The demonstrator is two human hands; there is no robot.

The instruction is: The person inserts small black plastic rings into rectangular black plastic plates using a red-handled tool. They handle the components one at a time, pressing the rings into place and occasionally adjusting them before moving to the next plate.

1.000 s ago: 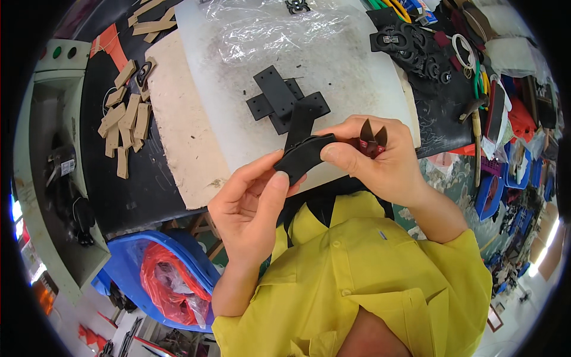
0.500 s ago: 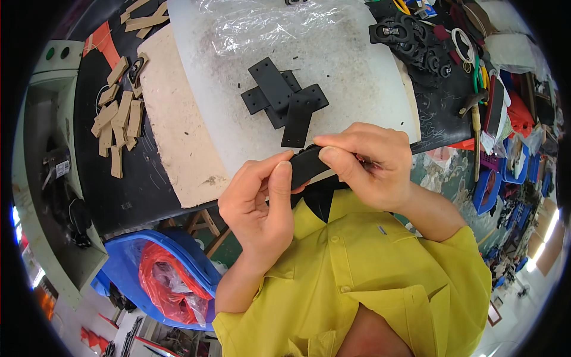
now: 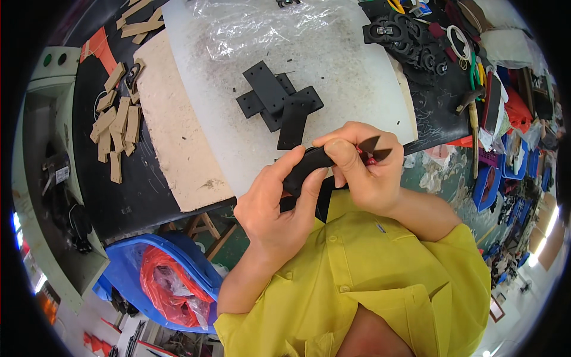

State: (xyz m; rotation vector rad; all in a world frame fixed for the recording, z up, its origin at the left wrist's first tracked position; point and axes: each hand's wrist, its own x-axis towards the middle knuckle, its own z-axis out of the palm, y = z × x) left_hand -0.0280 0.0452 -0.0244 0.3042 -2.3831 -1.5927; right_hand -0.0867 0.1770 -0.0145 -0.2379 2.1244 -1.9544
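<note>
Close in front of me, my left hand (image 3: 276, 208) grips a black strip-like piece (image 3: 306, 168), thumb on one face and fingers on the other. My right hand (image 3: 369, 172) pinches the far right end of the same piece between thumb and forefinger. Tucked in that hand is a pair of small scissors (image 3: 380, 149); dark blades and a bit of red handle stick out past the knuckles. Just beyond my hands lies a loose stack of black rectangular pieces with holes near their ends (image 3: 267, 86). The underside of the held piece is hidden.
A white cutting board (image 3: 351, 89) over a beige board (image 3: 166, 137) covers the bench middle. Clear plastic film (image 3: 256, 30) lies at its back. Tan strips (image 3: 116, 122) are heaped left, black buckle-like parts (image 3: 404, 38) right. A blue bin (image 3: 160, 238) stands below left.
My left hand has shifted right and its grip has moved along the black piece, which is now more tilted. My right hand has turned, bringing the scissor blades into view.
</note>
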